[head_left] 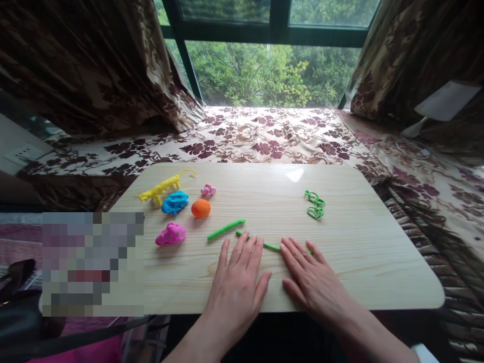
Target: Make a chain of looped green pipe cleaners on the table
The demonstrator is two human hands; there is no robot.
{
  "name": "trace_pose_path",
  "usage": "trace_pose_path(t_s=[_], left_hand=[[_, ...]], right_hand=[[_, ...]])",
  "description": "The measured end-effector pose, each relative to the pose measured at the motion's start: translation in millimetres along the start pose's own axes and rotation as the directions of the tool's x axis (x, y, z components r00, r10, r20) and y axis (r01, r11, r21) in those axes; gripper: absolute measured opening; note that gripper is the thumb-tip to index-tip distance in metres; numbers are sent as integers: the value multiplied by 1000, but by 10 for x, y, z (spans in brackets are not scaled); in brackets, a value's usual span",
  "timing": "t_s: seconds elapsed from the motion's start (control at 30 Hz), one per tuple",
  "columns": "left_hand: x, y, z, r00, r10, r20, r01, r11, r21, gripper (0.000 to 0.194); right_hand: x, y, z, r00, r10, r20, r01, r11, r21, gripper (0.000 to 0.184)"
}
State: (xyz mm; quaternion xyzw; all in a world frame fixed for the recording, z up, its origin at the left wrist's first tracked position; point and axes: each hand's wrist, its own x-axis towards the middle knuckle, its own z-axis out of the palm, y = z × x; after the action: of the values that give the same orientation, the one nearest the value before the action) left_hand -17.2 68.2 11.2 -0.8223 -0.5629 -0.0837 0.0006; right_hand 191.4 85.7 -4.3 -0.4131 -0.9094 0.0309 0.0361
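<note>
A thin green clay roll (271, 246) lies across the table under the fingers of both my hands. My left hand (240, 272) rests flat on its left part, fingers stretched out, with the roll's left end poking out past them. Over the right part my right hand (312, 275) lies flat too, fingers extended, and covers most of that end. Just beyond my left fingertips is a shorter, thicker green clay stick (226, 230), set at a slant. Farther right sits a green clay chain of looped links (315, 205).
At the table's left stand a yellow clay animal (162, 189), a blue clay lump (175, 202), an orange clay ball (200, 208), a small pink clay piece (207, 190) and a magenta clay lump (171, 234). A white lamp (446, 101) stands at the right by the curtain.
</note>
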Motion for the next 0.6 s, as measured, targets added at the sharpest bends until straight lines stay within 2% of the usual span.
trace_pose_path(t_s=[0.1,0.17,0.37,0.6], left_hand=[[218,-6,-9,999,-33,-22,33,999,-28,48],[262,-41,-19,999,-40,-14,40,999,-37,44],[222,-102,-40,998,-43,-41,42,998,-41,42],[36,-59,-193,999,-37,13,37,998,-53,34]], right_hand=[[216,133,-12,997,68,-25,-68,998,18,52],[270,184,-42,997,76,-30,-75,997,21,52],[292,59,-77,996,67,-53,-63,996,67,51],[136,-147,-94,999,-26,-27,29,993,114,50]])
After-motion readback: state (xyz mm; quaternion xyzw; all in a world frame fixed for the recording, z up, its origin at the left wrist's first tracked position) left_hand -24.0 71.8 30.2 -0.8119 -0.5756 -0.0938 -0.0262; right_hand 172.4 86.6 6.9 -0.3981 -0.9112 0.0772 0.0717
